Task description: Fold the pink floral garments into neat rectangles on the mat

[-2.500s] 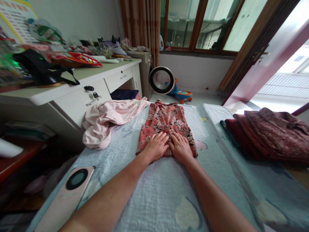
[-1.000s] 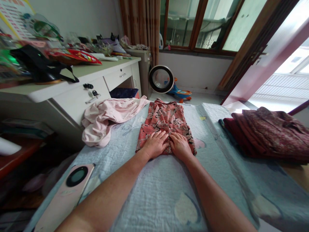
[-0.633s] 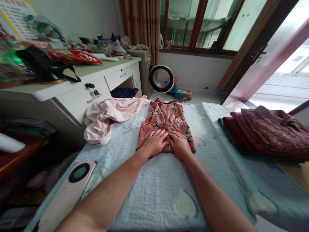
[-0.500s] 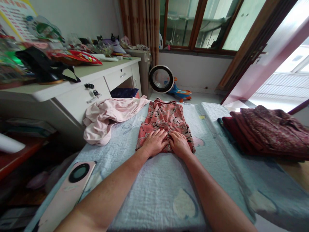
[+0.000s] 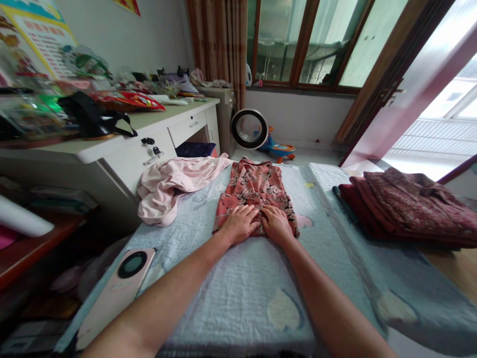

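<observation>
From here I see my left hand (image 5: 240, 224) and right hand (image 5: 276, 224) lying flat, fingers extended and grasping nothing, on the folded floral garment (image 5: 257, 186), which sits between the pink cloth (image 5: 173, 181) and the dark red stack (image 5: 406, 209).

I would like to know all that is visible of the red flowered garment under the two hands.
The red flowered garment is cloth, patterned in pale flowers with black outlines. It lies flat, folded into a compact shape with its collar at the far end and a wider folded band nearer. Slight creases show. It rests on the blue cover; the left hand and right hand lie on its near part.
</observation>
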`<state>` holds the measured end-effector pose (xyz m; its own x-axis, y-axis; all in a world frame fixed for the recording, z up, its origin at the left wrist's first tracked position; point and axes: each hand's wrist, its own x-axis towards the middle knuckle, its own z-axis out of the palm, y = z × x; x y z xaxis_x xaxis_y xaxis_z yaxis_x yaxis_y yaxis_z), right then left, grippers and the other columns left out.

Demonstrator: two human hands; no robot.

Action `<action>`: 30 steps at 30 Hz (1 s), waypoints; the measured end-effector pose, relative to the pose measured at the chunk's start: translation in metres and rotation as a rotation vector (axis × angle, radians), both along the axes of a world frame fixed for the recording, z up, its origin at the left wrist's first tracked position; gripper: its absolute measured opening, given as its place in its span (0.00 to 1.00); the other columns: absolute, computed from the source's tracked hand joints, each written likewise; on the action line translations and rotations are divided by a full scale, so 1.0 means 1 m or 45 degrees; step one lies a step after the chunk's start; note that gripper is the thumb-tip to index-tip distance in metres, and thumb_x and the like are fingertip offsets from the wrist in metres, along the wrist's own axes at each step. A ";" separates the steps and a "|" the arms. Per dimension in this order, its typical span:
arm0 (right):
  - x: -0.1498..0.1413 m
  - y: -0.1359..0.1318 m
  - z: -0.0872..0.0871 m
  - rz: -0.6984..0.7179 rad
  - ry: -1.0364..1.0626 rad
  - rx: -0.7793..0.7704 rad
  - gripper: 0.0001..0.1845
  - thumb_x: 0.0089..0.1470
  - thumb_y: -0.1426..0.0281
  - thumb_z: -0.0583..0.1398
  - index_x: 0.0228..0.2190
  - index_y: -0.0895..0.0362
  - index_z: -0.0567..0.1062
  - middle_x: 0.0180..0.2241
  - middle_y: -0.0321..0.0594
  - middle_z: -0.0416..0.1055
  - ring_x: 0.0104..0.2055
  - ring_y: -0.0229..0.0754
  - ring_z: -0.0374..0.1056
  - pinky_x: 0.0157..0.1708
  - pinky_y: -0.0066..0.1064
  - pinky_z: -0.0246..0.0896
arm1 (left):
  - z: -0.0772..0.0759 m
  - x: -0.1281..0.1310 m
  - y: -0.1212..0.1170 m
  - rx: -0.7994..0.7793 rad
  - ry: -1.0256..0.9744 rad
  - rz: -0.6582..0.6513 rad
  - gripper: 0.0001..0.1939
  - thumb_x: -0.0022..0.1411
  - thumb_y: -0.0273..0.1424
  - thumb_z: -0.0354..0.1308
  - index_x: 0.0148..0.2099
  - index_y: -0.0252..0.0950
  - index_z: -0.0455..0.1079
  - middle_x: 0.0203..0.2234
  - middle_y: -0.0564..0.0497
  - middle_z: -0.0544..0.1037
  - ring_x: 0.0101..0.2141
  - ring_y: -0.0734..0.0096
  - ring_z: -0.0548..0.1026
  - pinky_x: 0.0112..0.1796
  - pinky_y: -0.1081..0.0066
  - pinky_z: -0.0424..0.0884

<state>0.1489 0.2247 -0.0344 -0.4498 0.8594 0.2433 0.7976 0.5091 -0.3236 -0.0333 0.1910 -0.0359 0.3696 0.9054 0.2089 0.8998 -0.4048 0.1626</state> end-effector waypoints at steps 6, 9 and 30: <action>-0.001 -0.003 0.001 -0.010 0.001 0.027 0.20 0.63 0.67 0.53 0.53 0.55 0.74 0.57 0.44 0.70 0.60 0.47 0.62 0.61 0.42 0.52 | 0.015 -0.027 -0.027 -0.164 0.021 -0.034 0.36 0.61 0.43 0.59 0.68 0.40 0.57 0.66 0.41 0.62 0.65 0.50 0.58 0.63 0.44 0.52; -0.002 -0.003 0.000 -0.015 0.002 0.026 0.20 0.63 0.67 0.53 0.53 0.55 0.74 0.57 0.43 0.70 0.60 0.47 0.62 0.61 0.42 0.52 | 0.021 -0.042 -0.042 -0.172 0.037 0.023 0.37 0.55 0.31 0.60 0.67 0.40 0.58 0.66 0.42 0.61 0.66 0.51 0.57 0.63 0.45 0.52; 0.088 -0.043 -0.001 -0.060 -0.088 0.132 0.32 0.45 0.79 0.56 0.53 0.54 0.73 0.57 0.46 0.66 0.60 0.52 0.58 0.60 0.46 0.53 | 0.001 -0.060 -0.062 0.152 -0.109 0.118 0.26 0.55 0.18 0.51 0.55 0.37 0.71 0.52 0.45 0.75 0.53 0.60 0.70 0.58 0.59 0.66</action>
<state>0.2366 0.1814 -0.0353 -0.4281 0.8518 0.3020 0.8400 0.4983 -0.2147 -0.0929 0.1287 -0.0348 0.2617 0.9016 0.3445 0.9191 -0.3417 0.1960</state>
